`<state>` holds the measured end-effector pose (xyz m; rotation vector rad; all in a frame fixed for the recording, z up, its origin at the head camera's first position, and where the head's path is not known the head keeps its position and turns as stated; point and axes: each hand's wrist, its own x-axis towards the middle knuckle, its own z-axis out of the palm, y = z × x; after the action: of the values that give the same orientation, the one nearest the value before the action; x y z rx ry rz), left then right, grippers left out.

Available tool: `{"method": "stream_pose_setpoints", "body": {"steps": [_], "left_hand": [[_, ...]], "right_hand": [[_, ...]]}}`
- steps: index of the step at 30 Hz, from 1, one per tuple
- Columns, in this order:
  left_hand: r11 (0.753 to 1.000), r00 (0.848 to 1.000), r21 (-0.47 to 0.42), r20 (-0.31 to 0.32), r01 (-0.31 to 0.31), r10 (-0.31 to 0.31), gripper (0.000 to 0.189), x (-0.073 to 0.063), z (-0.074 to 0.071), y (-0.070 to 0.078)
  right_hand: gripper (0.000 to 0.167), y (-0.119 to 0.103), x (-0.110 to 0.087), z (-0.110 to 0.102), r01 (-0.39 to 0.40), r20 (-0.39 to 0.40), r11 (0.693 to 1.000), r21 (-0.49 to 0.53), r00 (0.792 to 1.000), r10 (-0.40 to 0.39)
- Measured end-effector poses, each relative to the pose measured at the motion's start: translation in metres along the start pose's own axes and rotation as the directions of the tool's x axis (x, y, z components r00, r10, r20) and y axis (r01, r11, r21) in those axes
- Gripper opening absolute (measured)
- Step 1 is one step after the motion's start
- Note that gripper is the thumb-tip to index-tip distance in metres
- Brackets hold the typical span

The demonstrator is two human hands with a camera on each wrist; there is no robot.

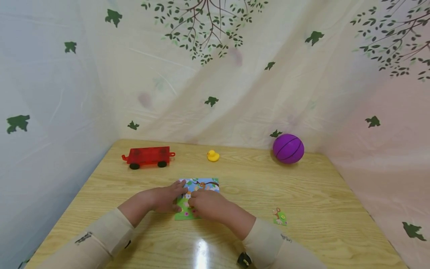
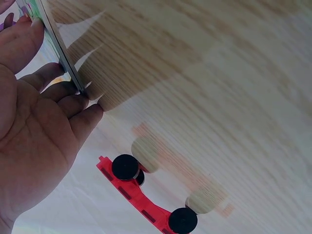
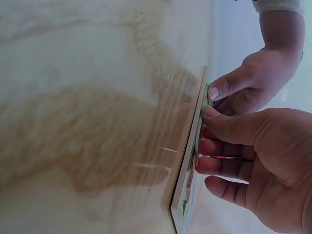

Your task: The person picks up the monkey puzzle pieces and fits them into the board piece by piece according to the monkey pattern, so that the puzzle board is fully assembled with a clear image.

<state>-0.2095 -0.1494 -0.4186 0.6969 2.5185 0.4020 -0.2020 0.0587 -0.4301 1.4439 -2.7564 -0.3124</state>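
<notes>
A flat picture puzzle point(image 1: 183, 215) with blue sky, a branch and green grass lies mid-table. My left hand point(image 1: 167, 198) rests at its left side, fingers spread over the edge; in the left wrist view, the fingertips point(image 2: 92, 105) meet the board's rim. From the right, my right hand point(image 1: 209, 204) reaches over the board, thumb and fingers bent down at its surface. In the right wrist view, that hand point(image 3: 273, 156) pinches a puzzle piece point(image 3: 197, 146) low against the board, mostly hidden by the fingers. A loose puzzle piece point(image 1: 279, 216) with a monkey-like figure lies to the right.
Along the back of the wooden table point(image 1: 322, 194) stand a red toy wagon point(image 1: 148, 156), a yellow rubber duck point(image 1: 213, 155) and a purple ball point(image 1: 288, 148). A cloth backdrop point(image 1: 174, 93) with printed leaves rises behind and at both sides.
</notes>
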Motion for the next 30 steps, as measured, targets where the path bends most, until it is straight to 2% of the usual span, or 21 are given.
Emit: {"method": "stream_pose_setpoints", "body": {"steps": [4,14,20,25,30], "left_hand": [[1.0,1.0,-0.004,-0.005,-0.011,0.011,0.071,0.0,0.0,0.001],[1.0,1.0,-0.004,0.006,-0.002,0.002,0.071,0.003,0.002,0.0],[1.0,1.0,0.013,0.009,0.009,-0.009,0.071,0.003,0.002,-0.001],[0.999,0.999,0.009,0.009,0.036,-0.036,0.071,0.004,0.003,0.0],[0.999,0.999,0.019,-0.005,0.043,-0.043,0.072,0.003,0.004,0.002]], "right_hand": [[0.025,-0.001,0.0,0.001,-0.018,0.007,1.0,-0.02,1.0,0.019],[0.029,0.001,-0.002,0.001,-0.085,0.013,0.996,0.041,0.996,0.084],[0.024,0.0,-0.004,0.002,-0.048,0.019,0.996,0.078,0.999,0.047],[0.025,0.0,-0.01,0.001,0.001,0.005,1.0,0.023,1.0,-0.001],[0.023,-0.004,-0.021,-0.005,0.037,0.048,0.999,-0.032,0.998,-0.035]]}}
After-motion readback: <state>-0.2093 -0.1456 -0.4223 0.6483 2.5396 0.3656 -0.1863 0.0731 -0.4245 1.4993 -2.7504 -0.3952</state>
